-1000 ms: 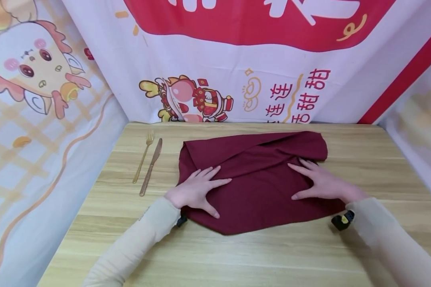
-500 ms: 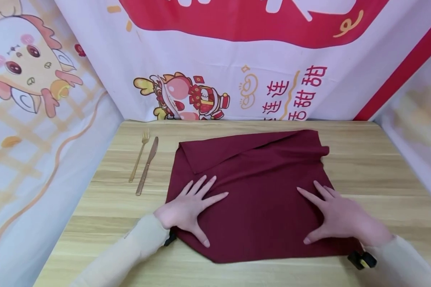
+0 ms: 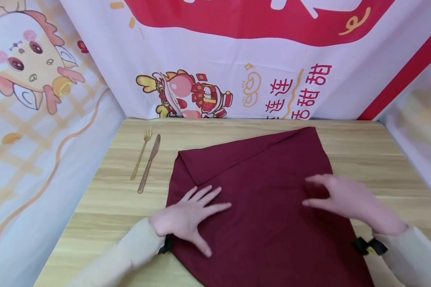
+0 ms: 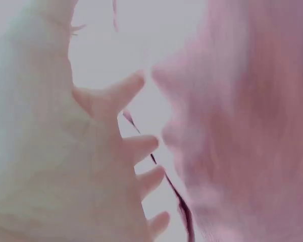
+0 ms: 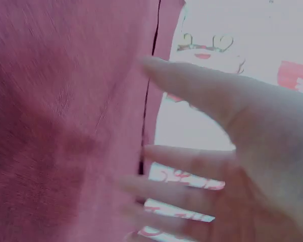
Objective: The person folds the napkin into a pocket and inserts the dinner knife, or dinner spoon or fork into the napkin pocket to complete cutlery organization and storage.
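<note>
A dark red cloth (image 3: 269,207) lies over the middle of the table, its far left corner folded over into a triangular flap (image 3: 215,161). My left hand (image 3: 190,217) rests on the cloth's left part with fingers spread. Above the cloth's right part is my right hand (image 3: 348,199), thumb and fingers apart and holding nothing; whether it touches the cloth is not clear. In the left wrist view, the left hand (image 4: 111,136) has its fingers extended beside the cloth (image 4: 252,126). The right wrist view shows the right hand (image 5: 227,146) blurred, fingers extended by the cloth (image 5: 60,121).
A gold fork (image 3: 141,153) and a copper-coloured knife (image 3: 149,163) lie side by side on the wooden table (image 3: 104,199), left of the cloth. A printed white and red curtain (image 3: 237,59) hangs behind the table's back edge.
The cloth has spread toward the front of the table and its bunched upper right part now lies flatter. Both hands have moved nearer the table's front, the right hand also outward to the right.
</note>
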